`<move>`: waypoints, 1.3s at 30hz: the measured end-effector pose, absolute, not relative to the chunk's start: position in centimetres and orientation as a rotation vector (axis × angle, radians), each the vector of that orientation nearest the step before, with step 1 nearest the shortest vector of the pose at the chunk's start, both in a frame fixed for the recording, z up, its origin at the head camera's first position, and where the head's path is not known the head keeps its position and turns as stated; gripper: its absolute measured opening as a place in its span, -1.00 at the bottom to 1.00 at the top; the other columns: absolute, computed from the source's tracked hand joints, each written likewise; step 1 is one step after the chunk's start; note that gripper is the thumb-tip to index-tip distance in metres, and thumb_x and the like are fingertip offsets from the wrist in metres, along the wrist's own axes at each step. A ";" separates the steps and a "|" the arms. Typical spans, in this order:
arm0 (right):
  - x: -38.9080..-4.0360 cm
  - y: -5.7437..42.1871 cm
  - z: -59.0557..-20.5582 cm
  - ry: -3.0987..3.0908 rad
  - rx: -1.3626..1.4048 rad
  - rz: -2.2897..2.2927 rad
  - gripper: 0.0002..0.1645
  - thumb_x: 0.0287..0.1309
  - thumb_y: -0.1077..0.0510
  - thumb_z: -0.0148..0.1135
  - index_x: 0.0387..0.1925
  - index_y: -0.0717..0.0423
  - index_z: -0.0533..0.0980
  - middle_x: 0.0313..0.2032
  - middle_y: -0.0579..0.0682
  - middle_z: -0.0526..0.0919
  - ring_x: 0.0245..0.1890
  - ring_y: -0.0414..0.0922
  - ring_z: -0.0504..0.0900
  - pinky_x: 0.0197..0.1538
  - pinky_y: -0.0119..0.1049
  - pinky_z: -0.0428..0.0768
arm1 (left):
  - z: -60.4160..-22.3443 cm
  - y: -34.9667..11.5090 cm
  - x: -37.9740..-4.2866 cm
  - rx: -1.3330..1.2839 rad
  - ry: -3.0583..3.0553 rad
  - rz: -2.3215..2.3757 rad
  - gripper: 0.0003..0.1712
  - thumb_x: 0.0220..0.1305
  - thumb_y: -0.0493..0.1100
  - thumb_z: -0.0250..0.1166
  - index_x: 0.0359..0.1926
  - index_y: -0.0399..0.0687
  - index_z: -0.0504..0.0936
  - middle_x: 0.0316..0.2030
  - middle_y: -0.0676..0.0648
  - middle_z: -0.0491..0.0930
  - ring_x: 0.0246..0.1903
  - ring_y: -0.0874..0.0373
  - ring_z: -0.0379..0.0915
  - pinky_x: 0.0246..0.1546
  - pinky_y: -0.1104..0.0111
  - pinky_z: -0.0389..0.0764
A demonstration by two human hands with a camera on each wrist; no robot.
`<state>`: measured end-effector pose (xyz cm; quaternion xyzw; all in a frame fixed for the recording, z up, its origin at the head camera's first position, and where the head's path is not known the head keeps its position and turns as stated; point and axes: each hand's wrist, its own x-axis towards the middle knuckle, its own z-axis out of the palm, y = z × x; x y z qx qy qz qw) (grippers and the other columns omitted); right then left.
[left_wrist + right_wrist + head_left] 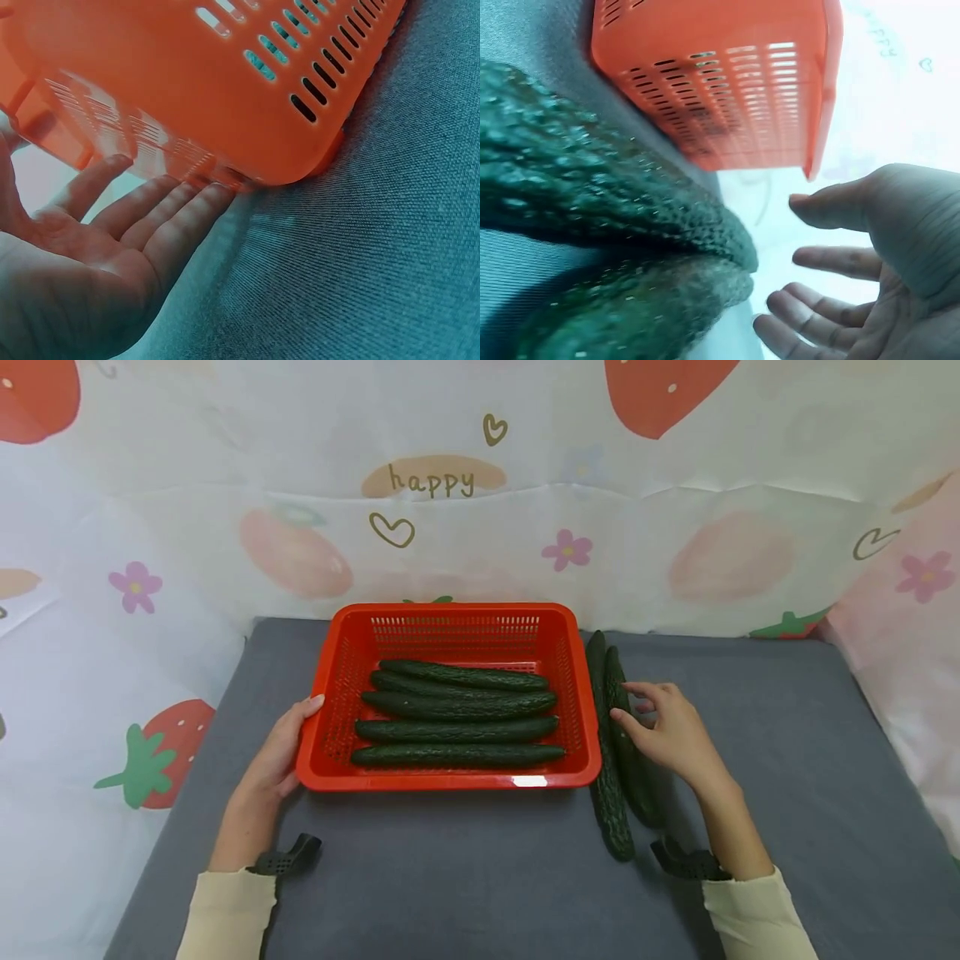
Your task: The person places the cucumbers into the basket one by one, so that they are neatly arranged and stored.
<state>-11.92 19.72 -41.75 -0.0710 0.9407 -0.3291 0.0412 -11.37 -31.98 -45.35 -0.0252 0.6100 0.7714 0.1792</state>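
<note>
A red plastic basket (450, 782) with slotted walls stands on the table, and several dark green cucumbers (457, 756) lie side by side across its inside. My left hand (277, 747) holds the basket's left side, thumb over the rim and fingers against the outer wall below it. Along the basket's right side lie two more cucumbers, one close against the wall (611, 810) and another (637, 777) just right of it. Over that outer cucumber is my right hand (667, 727), thumb and fingers spread apart. The right wrist view shows nothing between its fingers (832, 260).
A grey cloth covers the table (465, 877). Behind it hangs a white curtain (465, 552) printed with strawberries, flowers and hearts, which also runs down the left and right sides. Each wrist carries a black camera mount (288, 857).
</note>
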 end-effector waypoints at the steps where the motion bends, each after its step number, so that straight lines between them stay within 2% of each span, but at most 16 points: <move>1: -11.9 19.8 -41.9 2.872 -0.204 -0.993 -0.31 0.50 -0.04 0.26 0.45 0.28 0.40 0.30 0.48 0.42 0.16 0.36 0.62 0.06 0.30 0.64 | -45.3 -32.0 -11.4 -0.067 1.726 2.181 -0.66 0.69 0.13 -0.05 0.25 0.12 0.38 -0.04 0.18 0.72 -0.09 0.34 0.73 -0.04 0.43 0.77; 9: -11.8 20.2 -43.2 2.808 -0.145 -0.924 -0.19 0.51 -0.11 0.24 0.50 0.34 0.31 0.26 0.49 0.48 0.16 0.37 0.62 0.12 0.33 0.61 | -45.3 -31.8 -11.4 -0.074 1.714 2.191 -0.66 0.68 0.13 -0.04 0.24 0.11 0.40 -0.06 0.18 0.72 -0.10 0.34 0.73 -0.05 0.43 0.77; 15: -11.8 20.6 -43.3 2.778 -0.111 -0.898 -0.19 0.53 -0.13 0.20 0.43 0.46 0.35 0.20 0.51 0.57 0.11 0.36 0.66 0.08 0.28 0.66 | -45.3 -31.6 -11.5 -0.090 1.726 2.198 -0.66 0.67 0.13 -0.02 0.23 0.08 0.39 -0.07 0.18 0.72 -0.11 0.34 0.72 -0.05 0.44 0.77; 20: -11.6 20.7 -43.9 2.724 -0.104 -0.878 -0.16 0.54 -0.17 0.16 0.44 0.47 0.34 0.21 0.53 0.60 0.16 0.39 0.66 0.10 0.29 0.67 | -45.2 -31.7 -11.5 -0.114 1.766 2.163 -0.61 0.67 0.16 -0.01 0.26 0.08 0.36 -0.05 0.18 0.71 -0.10 0.34 0.72 -0.05 0.44 0.77; 25: -11.4 21.0 -44.5 2.708 -0.099 -0.903 -0.16 0.55 -0.16 0.15 0.47 0.44 0.30 0.26 0.52 0.57 0.19 0.41 0.64 0.12 0.29 0.67 | -45.1 -31.7 -11.3 -0.146 1.804 2.129 -0.58 0.66 0.20 0.00 0.28 0.08 0.36 -0.04 0.19 0.71 -0.08 0.35 0.71 -0.04 0.43 0.77; 28: -11.3 21.3 -44.6 2.704 -0.097 -0.938 -0.14 0.55 -0.14 0.16 0.54 0.38 0.22 0.28 0.53 0.55 0.18 0.41 0.64 0.10 0.29 0.67 | -45.0 -31.6 -11.3 -0.171 1.806 2.121 -0.57 0.65 0.21 0.01 0.28 0.09 0.36 -0.05 0.20 0.71 -0.08 0.35 0.71 -0.04 0.44 0.76; 31: -11.0 21.5 -44.6 2.705 -0.117 -0.989 -0.14 0.57 -0.06 0.16 0.62 0.28 0.10 0.32 0.54 0.49 0.21 0.42 0.62 0.12 0.32 0.65 | -45.1 -31.6 -11.3 -0.168 1.790 2.123 -0.56 0.65 0.21 0.02 0.29 0.08 0.35 -0.03 0.20 0.70 -0.07 0.35 0.71 -0.02 0.44 0.76; 34: -10.9 21.4 -44.6 2.743 -0.173 -0.981 -0.20 0.58 0.04 0.15 0.64 0.22 0.10 0.32 0.54 0.46 0.21 0.43 0.60 0.12 0.34 0.64 | -45.1 -31.6 -11.3 -0.167 1.778 2.124 -0.57 0.65 0.21 0.02 0.29 0.10 0.35 -0.02 0.20 0.70 -0.06 0.36 0.71 -0.01 0.45 0.76; 36: -10.9 21.3 -44.6 2.781 -0.209 -0.948 -0.24 0.59 0.07 0.13 0.62 0.22 0.15 0.28 0.52 0.47 0.15 0.39 0.61 0.05 0.27 0.65 | -45.1 -31.6 -11.3 -0.166 1.781 2.122 -0.59 0.65 0.21 0.01 0.28 0.12 0.36 -0.02 0.20 0.70 -0.06 0.36 0.71 -0.01 0.45 0.76; 39: -10.9 21.1 -44.7 2.832 -0.219 -0.880 -0.27 0.60 0.05 0.11 0.60 0.23 0.17 0.25 0.50 0.48 0.04 0.30 0.61 -0.17 0.06 0.61 | -45.0 -31.7 -11.3 -0.155 1.792 2.120 -0.60 0.66 0.20 -0.01 0.27 0.13 0.37 -0.03 0.21 0.71 -0.08 0.37 0.71 -0.03 0.46 0.76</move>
